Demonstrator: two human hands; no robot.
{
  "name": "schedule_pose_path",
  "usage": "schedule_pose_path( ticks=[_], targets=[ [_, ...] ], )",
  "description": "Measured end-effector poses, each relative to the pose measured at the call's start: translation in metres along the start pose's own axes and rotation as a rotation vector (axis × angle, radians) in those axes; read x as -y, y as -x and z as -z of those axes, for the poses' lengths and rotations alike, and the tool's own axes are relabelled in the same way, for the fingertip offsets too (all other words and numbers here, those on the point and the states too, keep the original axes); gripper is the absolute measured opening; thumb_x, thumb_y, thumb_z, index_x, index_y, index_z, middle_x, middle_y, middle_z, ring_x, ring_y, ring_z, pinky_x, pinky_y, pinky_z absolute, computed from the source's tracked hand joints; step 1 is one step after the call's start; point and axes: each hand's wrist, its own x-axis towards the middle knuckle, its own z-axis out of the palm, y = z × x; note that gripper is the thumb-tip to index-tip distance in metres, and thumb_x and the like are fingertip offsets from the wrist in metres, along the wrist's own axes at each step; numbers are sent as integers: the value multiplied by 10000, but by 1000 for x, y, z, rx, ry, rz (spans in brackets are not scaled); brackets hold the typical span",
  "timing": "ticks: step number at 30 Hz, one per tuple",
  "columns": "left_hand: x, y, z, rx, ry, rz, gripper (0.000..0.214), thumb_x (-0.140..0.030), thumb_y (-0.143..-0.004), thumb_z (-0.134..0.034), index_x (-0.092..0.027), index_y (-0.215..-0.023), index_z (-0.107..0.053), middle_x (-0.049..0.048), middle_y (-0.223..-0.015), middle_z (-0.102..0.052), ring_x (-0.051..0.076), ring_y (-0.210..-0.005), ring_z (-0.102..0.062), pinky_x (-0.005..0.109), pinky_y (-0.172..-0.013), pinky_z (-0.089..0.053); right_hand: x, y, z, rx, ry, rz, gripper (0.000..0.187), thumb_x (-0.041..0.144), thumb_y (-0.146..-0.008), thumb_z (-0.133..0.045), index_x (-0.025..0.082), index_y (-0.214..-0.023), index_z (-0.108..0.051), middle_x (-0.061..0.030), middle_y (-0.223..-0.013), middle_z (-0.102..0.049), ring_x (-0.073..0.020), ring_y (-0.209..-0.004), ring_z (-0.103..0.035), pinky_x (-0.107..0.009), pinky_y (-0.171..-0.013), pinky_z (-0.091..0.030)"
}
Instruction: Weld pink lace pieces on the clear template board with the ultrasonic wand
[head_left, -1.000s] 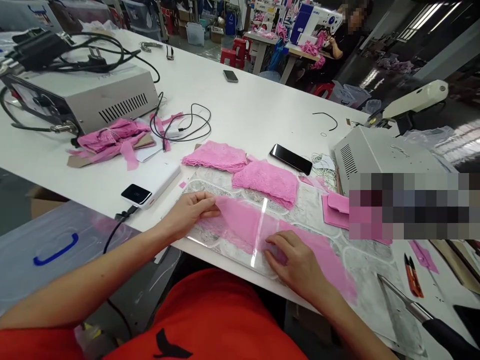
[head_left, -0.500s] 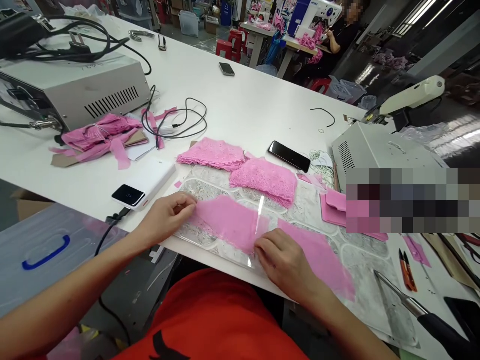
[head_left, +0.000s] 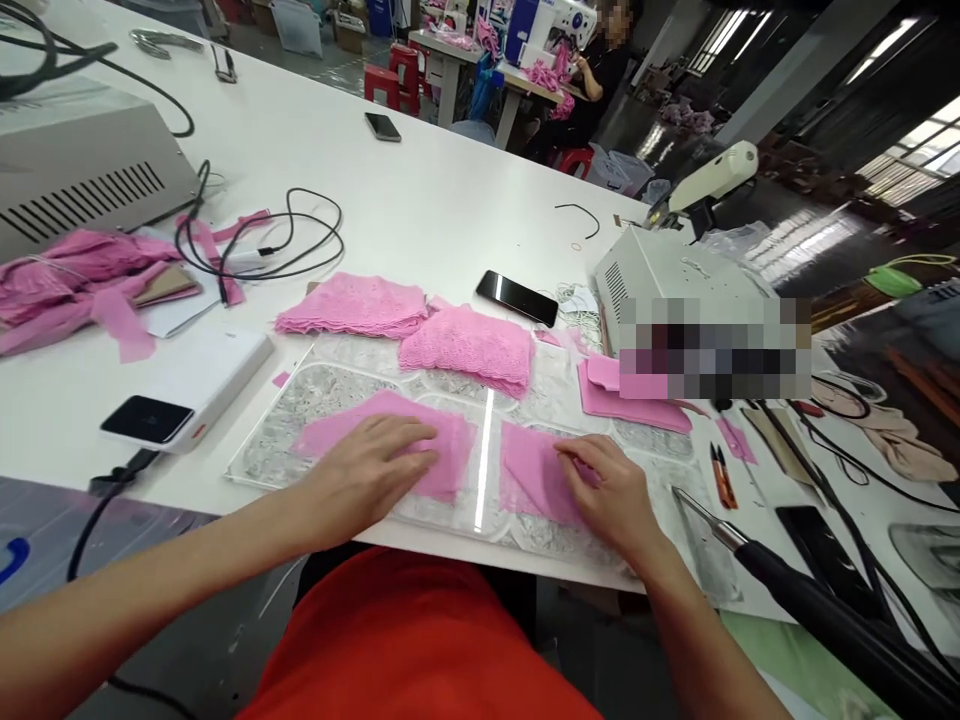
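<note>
My left hand (head_left: 375,470) lies with its fingers stretched over a thin pink fabric piece (head_left: 450,455), which rests on the clear patterned plastic sheet (head_left: 259,450). To the right, my right hand (head_left: 611,490) pinches the edge of a second pink fabric piece (head_left: 529,475). Part of that second piece looks folded over itself, and its right side is hidden by the hand. Just beyond both hands sit two stacks of pink lace fabric, a left stack (head_left: 356,303) and a right stack (head_left: 469,348).
A power bank (head_left: 210,385) and a grey machine box (head_left: 82,165) stand left. On the right are folded pink fabric (head_left: 637,405), orange thread snips (head_left: 722,477) and a black-handled metal-tipped tool (head_left: 795,590). A phone (head_left: 517,297) lies behind the stacks; a person (head_left: 592,90) sits beyond the table.
My left hand has moved from the left piece's far corner onto its middle. My right hand has left that piece and taken the right piece, now folded. The view has shifted right.
</note>
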Motion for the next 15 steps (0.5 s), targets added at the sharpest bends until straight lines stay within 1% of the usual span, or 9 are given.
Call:
schedule_pose_path(
  ticks=[2,4,7,9,11,15],
  targets=[
    [-5,-26,-15,47,54,-83,227,-134,-973,-434,-166,-994,-658,92,-1129,-671,200,-1064,-606,352,-916,-473,-15,9,11,-31,21,-94,121,201,-854,-560,228,-893,-671,-24,-840,-694,-159,-777,-630,-310,-715,-526],
    [-9,-49,-29,85,76,-150,230,-120,-967,-434,-157,-965,-661,90,-1111,-675,202,-1041,-611,361,-911,-462,-27,20,23,-74,34,-205,109,227,-844,-571,223,-868,-678,-21,-816,-689,-142,-688,-606,-294,-661,-514],
    [-14,-73,-47,155,116,-177,225,-141,-969,-437,-155,-949,-662,90,-1096,-670,204,-1010,-608,359,-879,-457,-39,39,37,-110,31,-338,107,250,-831,-578,217,-839,-680,-15,-775,-675,-121,-595,-561,-272,-591,-490],
    [-15,-82,-55,224,152,-174,230,-180,-978,-437,-163,-943,-663,90,-1113,-656,206,-1012,-596,358,-878,-448,-42,51,42,-105,23,-366,113,253,-834,-573,216,-831,-679,-17,-762,-671,-125,-600,-566,-268,-580,-485],
    [-15,-87,-59,286,181,-171,241,-207,-983,-432,-172,-935,-665,90,-1123,-643,207,-1020,-585,363,-890,-435,-42,59,45,-96,18,-359,111,250,-842,-570,218,-824,-675,-19,-751,-670,-136,-631,-583,-272,-590,-486],
    [-14,-95,-63,361,232,-128,256,-222,-980,-423,-180,-905,-664,84,-1085,-635,199,-1002,-578,358,-897,-420,-40,69,46,-103,-21,-334,97,240,-856,-575,216,-843,-669,-30,-778,-678,-151,-709,-617,-280,-623,-503]
  ],
)
